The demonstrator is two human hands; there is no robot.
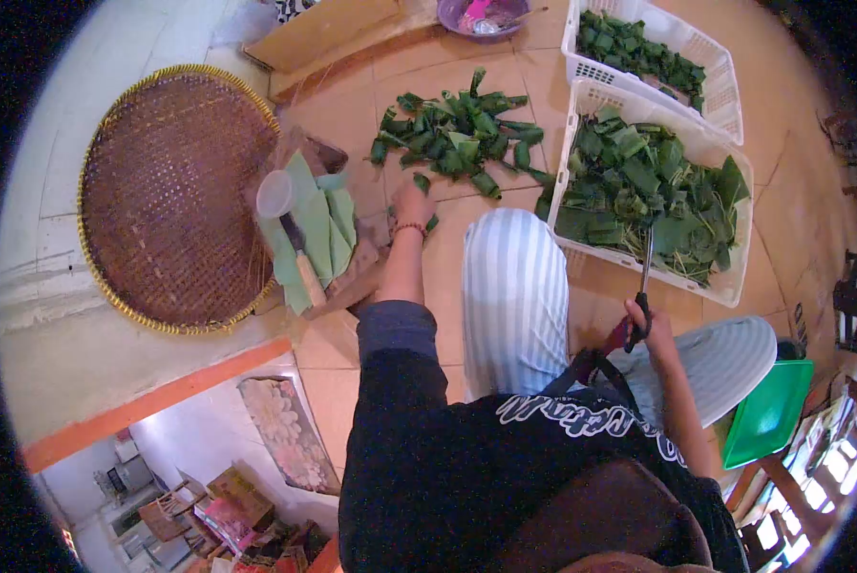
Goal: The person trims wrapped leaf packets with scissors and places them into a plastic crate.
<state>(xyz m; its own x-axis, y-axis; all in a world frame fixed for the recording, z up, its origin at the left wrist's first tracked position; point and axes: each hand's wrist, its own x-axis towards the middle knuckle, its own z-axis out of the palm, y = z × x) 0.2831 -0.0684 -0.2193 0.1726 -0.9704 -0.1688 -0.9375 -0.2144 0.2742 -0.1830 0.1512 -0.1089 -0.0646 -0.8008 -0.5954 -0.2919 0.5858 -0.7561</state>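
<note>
My left hand (412,205), with a beaded bracelet at the wrist, is closed on a small green leaf roll (422,181) low over the tiled floor. Another bit of green shows beside the palm. Just beyond it lies a loose pile of folded leaf rolls (462,134). My right hand (650,336) is closed round the black handles of scissors (646,277), whose blades point into a white plastic crate (570,172) filled with leaf pieces and rolls.
A round woven tray (175,191) lies at the left. Flat leaves (314,215), a knife (304,267) and a clear cup (275,194) sit beside it. Behind are a purple bowl (457,24) and a second crate (724,62). A green tray (770,411) stands at the right.
</note>
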